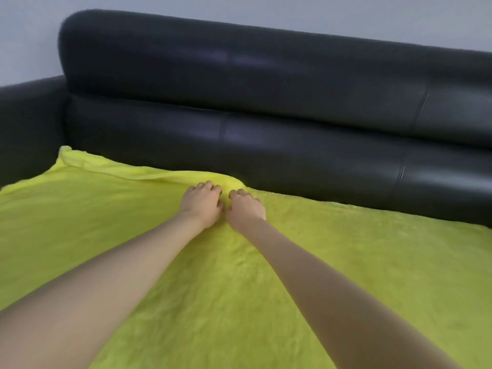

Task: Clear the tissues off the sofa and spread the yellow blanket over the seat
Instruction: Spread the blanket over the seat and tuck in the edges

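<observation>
- Black leather sofa (pixel 266 89) fills the upper half of the view; padded backrest in 2 horizontal rolls, vertical seams visible, left armrest (pixel 29 123) at the left edge.
- Pale grey wall (pixel 239 9) behind the sofa.
- Yellow blanket (pixel 239 288), fleecy texture, lies spread over the seat and covers nearly the whole lower half of the view, from the left edge to the right edge.
- Blanket's far edge runs along the base of the backrest; left far corner (pixel 66 153) is bunched and folded over beside the armrest, with a rolled fold running from that corner toward the middle.
- Small raised hump of fabric at the far edge, right in front of both sets of fingers.
- 2 bare forearms reach in from the bottom, converging at the middle of the far edge.
- Left hand (pixel 201 203) palm down on the blanket, fingers curled into the fabric at the hump; gripping or just pressing, cannot tell.
- Right hand (pixel 246 207) just beside the left, thumbs nearly touching, palm down, fingers curled onto the blanket the same way; whether it holds fabric, cannot tell.
- Blanket surface shows light wrinkles near the bottom centre, flatter on the right.
</observation>
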